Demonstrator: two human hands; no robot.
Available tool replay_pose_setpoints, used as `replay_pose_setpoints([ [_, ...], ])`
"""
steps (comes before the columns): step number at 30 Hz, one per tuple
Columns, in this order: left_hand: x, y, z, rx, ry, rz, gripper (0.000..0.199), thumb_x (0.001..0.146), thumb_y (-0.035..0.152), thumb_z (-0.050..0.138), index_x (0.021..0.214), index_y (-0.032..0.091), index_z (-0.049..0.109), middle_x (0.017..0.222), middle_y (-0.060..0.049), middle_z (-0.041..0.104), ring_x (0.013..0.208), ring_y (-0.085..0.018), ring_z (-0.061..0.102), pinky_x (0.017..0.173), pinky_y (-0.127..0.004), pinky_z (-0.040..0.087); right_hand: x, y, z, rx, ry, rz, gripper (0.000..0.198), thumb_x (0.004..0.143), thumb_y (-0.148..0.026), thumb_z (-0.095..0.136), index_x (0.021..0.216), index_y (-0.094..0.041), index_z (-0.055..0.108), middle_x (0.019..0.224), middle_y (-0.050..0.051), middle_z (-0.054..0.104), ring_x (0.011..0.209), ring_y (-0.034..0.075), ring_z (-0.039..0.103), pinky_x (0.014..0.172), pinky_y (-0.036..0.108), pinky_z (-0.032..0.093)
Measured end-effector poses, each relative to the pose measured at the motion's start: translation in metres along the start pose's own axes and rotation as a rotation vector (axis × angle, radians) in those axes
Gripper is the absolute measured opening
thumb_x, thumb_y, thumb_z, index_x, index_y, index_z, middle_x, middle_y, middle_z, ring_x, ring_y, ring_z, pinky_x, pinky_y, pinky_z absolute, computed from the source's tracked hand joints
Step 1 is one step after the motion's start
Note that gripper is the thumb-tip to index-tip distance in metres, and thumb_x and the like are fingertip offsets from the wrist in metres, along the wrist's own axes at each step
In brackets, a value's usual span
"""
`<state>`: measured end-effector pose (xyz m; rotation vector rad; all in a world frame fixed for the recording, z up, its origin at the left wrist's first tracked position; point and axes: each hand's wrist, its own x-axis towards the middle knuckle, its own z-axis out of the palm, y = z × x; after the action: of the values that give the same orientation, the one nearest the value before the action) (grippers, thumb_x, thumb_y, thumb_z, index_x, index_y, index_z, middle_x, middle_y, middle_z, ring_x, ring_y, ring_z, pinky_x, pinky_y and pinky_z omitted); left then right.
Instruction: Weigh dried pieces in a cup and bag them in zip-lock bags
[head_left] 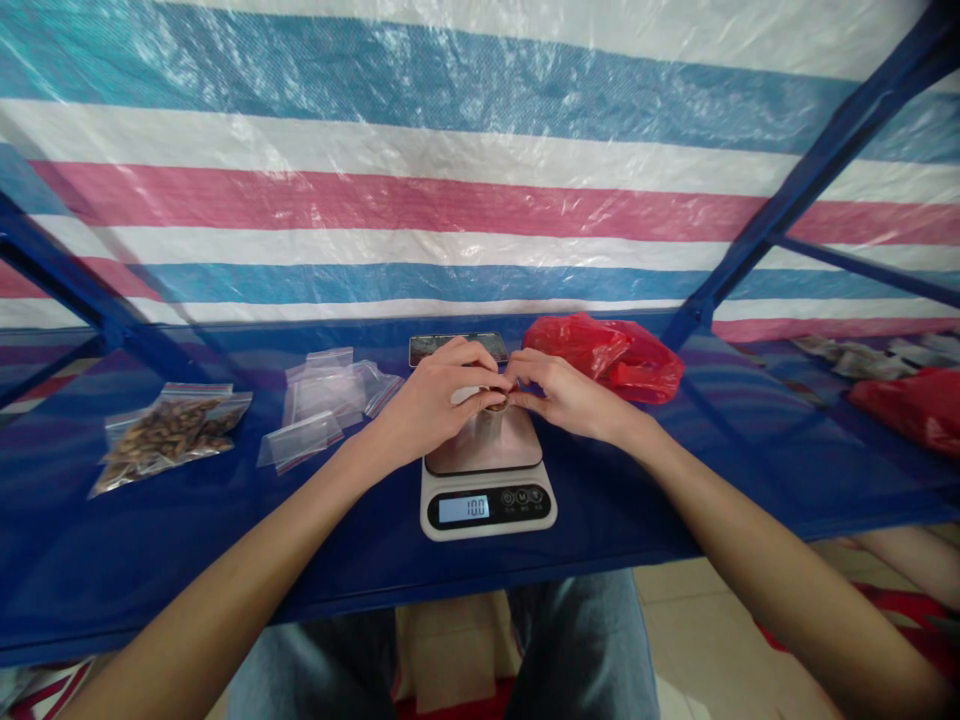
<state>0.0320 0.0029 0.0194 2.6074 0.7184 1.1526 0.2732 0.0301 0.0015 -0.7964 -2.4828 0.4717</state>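
Note:
Both hands meet over the metal plate (pixel 517 448) of a white kitchen scale (pixel 491 528), whose lit display (pixel 463 508) reads 10.0. My left hand (pixel 442 392) comes in from the left, with thumb and fingers closed on small brown pieces (pixel 495 405) above the plate. Against it, my right hand (pixel 556 388) has its fingertips pinched at the same brown pieces. The fingers mostly cover these pieces, so their exact kind is hidden.
Clear zip bags holding brown pieces (pixel 176 432) lie on the blue surface (pixel 322 540) at left. Nearer are several flat clear zip bags (pixel 326 395). Behind the hands lies a phone (pixel 427 346); a red plastic bag (pixel 611 352) is right. Blue frame bars (pixel 780 210) slope up.

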Motion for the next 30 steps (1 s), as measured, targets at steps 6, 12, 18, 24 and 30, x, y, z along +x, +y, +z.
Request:
replay_pose_setpoints([
  [6,0.001,0.000,-0.001,-0.019,-0.014,-0.001,0.013,0.099,0.021,0.072,0.105,0.022,0.084,0.103,-0.005,0.075,0.097,-0.020,0.064,0.090,-0.037,0.052,0.002,-0.003,-0.013,0.005,0.077,0.002,0.007,0.101,-0.020,0.066,0.095,-0.020,0.068,0.095,0.005,0.067,0.089,0.020,0.060,0.081,0.034,0.046],
  [12,0.000,-0.003,-0.005,-0.042,0.052,-0.051,0.017,0.102,0.026,0.070,0.112,0.026,0.083,0.102,-0.003,0.075,0.096,-0.019,0.063,0.086,-0.034,0.052,0.007,-0.022,-0.025,0.153,0.231,0.068,0.008,0.097,-0.022,0.073,0.090,-0.018,0.070,0.085,0.001,0.063,0.074,0.015,0.054,0.070,0.030,0.043],
  [18,-0.004,-0.003,-0.011,-0.064,0.118,-0.117,0.014,0.101,0.024,0.069,0.099,0.021,0.083,0.094,-0.003,0.076,0.090,-0.017,0.065,0.083,-0.032,0.050,0.012,-0.030,-0.019,0.177,0.222,0.062,0.006,0.094,-0.019,0.075,0.090,-0.018,0.072,0.085,0.000,0.067,0.073,0.014,0.053,0.069,0.029,0.042],
  [24,-0.006,-0.003,-0.012,-0.053,0.150,-0.119,0.016,0.102,0.024,0.067,0.097,0.020,0.081,0.094,-0.004,0.076,0.091,-0.018,0.067,0.084,-0.032,0.051,0.013,-0.030,-0.019,0.242,0.213,0.061,0.007,0.095,-0.024,0.077,0.092,-0.018,0.073,0.088,0.001,0.068,0.073,0.013,0.054,0.069,0.029,0.042],
  [30,-0.029,-0.024,-0.058,0.114,-0.110,-0.260,0.022,0.103,0.030,0.062,0.117,0.021,0.075,0.108,-0.005,0.072,0.097,-0.020,0.067,0.090,-0.033,0.051,0.009,-0.030,-0.022,0.266,0.198,0.075,0.011,0.096,-0.029,0.076,0.090,-0.019,0.073,0.090,0.002,0.069,0.075,0.014,0.056,0.069,0.029,0.043],
])
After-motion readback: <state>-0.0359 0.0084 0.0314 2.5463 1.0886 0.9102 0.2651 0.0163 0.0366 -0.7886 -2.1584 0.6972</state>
